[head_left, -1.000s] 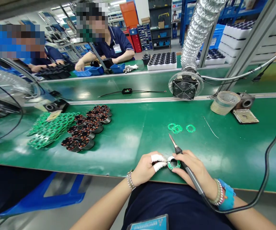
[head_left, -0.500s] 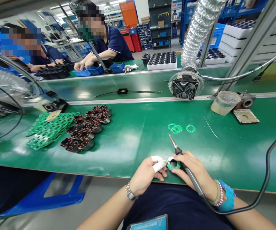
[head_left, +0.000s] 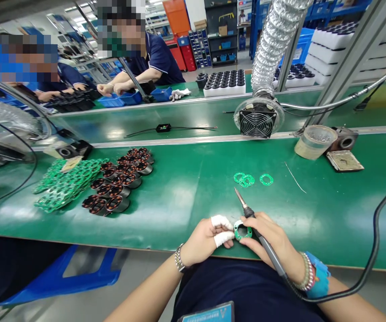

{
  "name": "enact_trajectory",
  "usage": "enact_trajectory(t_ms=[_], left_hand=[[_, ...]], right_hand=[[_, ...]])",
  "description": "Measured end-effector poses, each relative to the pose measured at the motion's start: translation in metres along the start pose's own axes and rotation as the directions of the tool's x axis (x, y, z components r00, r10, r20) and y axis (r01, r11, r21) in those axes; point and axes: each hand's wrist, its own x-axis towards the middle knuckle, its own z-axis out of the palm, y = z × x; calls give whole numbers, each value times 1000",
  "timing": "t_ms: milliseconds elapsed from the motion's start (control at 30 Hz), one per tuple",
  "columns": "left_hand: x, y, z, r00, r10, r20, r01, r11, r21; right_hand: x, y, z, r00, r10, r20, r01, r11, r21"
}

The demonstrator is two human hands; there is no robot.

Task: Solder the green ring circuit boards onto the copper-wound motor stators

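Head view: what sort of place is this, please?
Probably an electronics workshop: a soldering iron in the right hand, piled green circuit boards and copper-coloured coils on the workbench.

Smooth glossy tabletop (head_left: 176, 197), crinkled metallic duct (head_left: 275, 47), metal-tipped soldering iron (head_left: 270, 252)

On the counter (head_left: 176, 192), the circuit-board stack (head_left: 69, 185) lies left of the stators (head_left: 115, 190). Loose board rings (head_left: 244, 181) lie beyond the soldering iron (head_left: 267, 248), with the cup (head_left: 313, 145) and sponge (head_left: 344, 160) farther back, to the right.
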Motion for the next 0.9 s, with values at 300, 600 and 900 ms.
enact_trajectory(t_ms=[300,600,900], left_hand=[[9,4,0,994,89,60,-98,982,161],[8,-2,26,983,-98,-158,81,990,-112],[5,14,13,986,155,65,-163,783,600]], right_hand=[[0,0,0,1000,-5,-7,5,1000,7],[1,-2,0,1000,29,-5,-29,999,18],[7,18,-28,956,181,-232,-205,975,-83]])
